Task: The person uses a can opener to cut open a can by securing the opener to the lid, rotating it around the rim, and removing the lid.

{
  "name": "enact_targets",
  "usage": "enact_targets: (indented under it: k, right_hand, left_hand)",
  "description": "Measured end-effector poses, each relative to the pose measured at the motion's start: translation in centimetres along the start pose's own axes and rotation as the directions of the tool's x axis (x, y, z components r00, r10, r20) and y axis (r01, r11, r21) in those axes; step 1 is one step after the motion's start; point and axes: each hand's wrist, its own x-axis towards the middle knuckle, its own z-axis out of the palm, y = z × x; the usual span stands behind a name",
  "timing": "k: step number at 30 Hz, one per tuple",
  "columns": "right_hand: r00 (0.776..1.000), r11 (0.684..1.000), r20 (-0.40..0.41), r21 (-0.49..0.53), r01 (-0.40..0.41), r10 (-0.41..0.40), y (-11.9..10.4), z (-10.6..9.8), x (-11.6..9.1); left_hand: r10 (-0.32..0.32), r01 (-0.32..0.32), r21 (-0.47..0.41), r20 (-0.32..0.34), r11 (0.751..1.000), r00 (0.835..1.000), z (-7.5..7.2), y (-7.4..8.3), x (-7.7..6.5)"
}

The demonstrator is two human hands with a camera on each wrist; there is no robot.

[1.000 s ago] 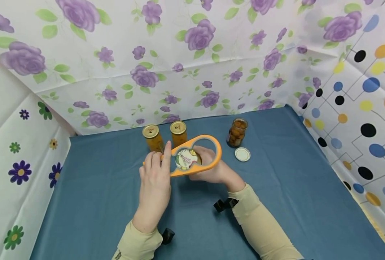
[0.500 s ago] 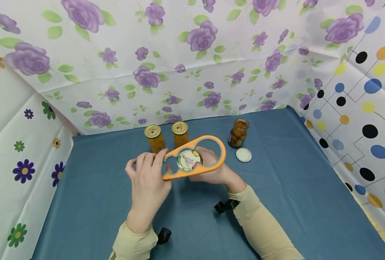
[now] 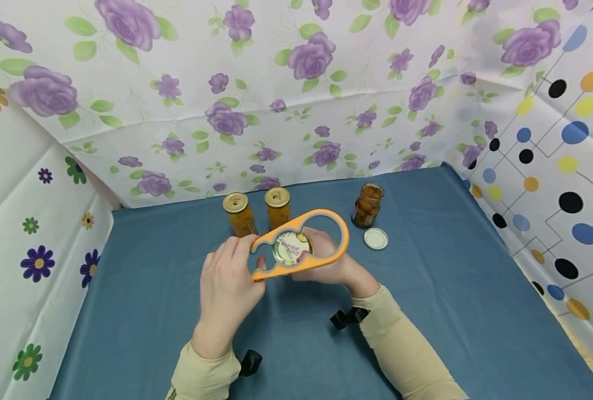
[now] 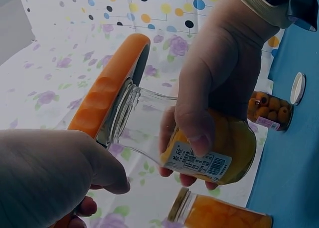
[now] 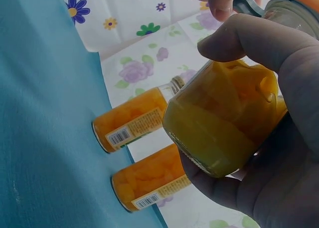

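Observation:
My right hand [image 3: 326, 258] grips a glass jar [image 5: 224, 118] of yellow-orange fruit, held tilted above the table. A printed lid [image 3: 292, 248] covers its mouth. Around that lid sits an orange jar opener [image 3: 336, 222] with grey inner edges and several round openings. My left hand [image 3: 228, 286] holds the opener's narrow end, thumb below and fingers over the top. In the left wrist view, the jar's glass neck shows under the opener [image 4: 109, 86], and the right hand's thumb [image 4: 197, 128] presses against the glass near a barcode label [image 4: 199, 160].
Two jars with gold lids, a left one [image 3: 238, 214] and a right one [image 3: 278, 206], stand behind the hands. A lidless jar of brown round fruit [image 3: 366, 205] stands at back right, a white lid [image 3: 376, 239] lying before it. Patterned cloth walls [image 3: 256, 72] enclose the blue table [image 3: 141, 311].
My left hand has moved left and its raised finger has come down to hold the opener's narrow end. The opener has shifted slightly; the right hand still grips the jar.

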Motion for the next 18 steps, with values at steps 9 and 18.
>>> enact_targets:
  k: [9, 18]
  right_hand:
    - [1.000, 1.000, -0.022, 0.008, -0.002, 0.002, -0.2, 0.6, 0.0]
    - [0.999, 1.000, -0.039, -0.006, -0.005, 0.005, -0.5, 1.2, 0.3]
  left_hand:
    - [-0.008, 0.009, 0.035, -0.011, 0.999, 1.000, -0.2, 0.0, -0.1]
    - [-0.032, 0.033, 0.048, -0.015, 0.998, 0.999, -0.3, -0.1, 0.0]
